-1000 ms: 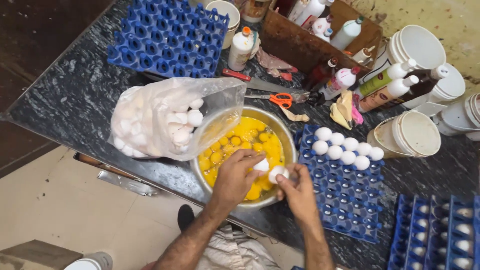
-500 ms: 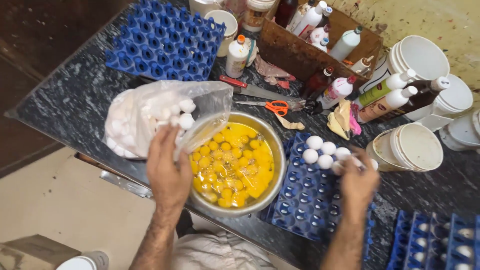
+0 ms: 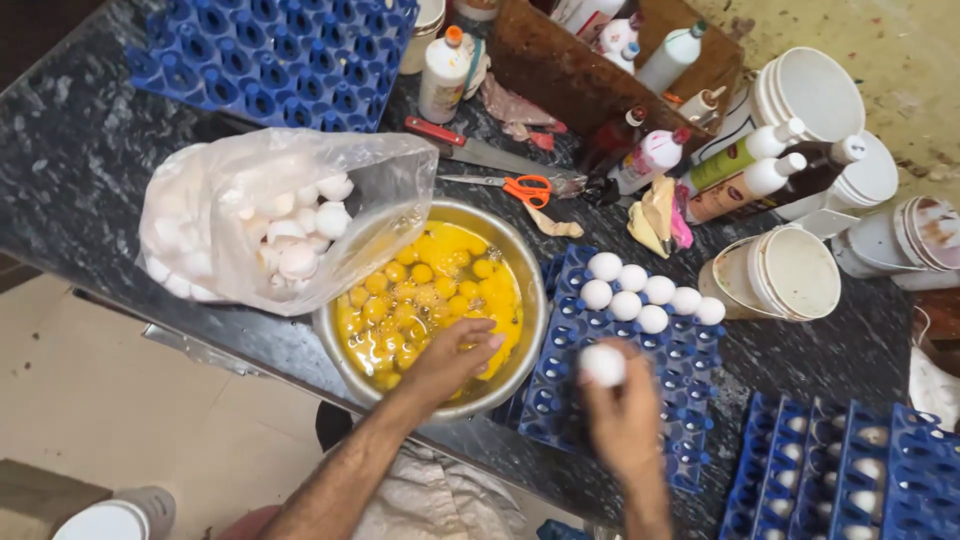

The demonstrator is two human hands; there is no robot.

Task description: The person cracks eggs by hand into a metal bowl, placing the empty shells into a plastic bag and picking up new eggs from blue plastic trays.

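**Egg-breaking bench: items on view**

- Round steel bowl (image 3: 525, 290) of raw yolks, one; left hand (image 3: 450, 358) hovers over it, fingers loosely curled, empty.
- White egg (image 3: 603, 365), one, pinched in the right hand (image 3: 625, 420) above the blue plastic egg tray (image 3: 690, 360).
- Whole white eggs on that tray, seven (image 3: 640, 290).
- Clear plastic bag of empty shells (image 3: 250, 220), one, beside the bowl.
- Orange-handled scissors (image 3: 520, 187), one.
- Stacks of white paper cups (image 3: 790, 275), several, at right.
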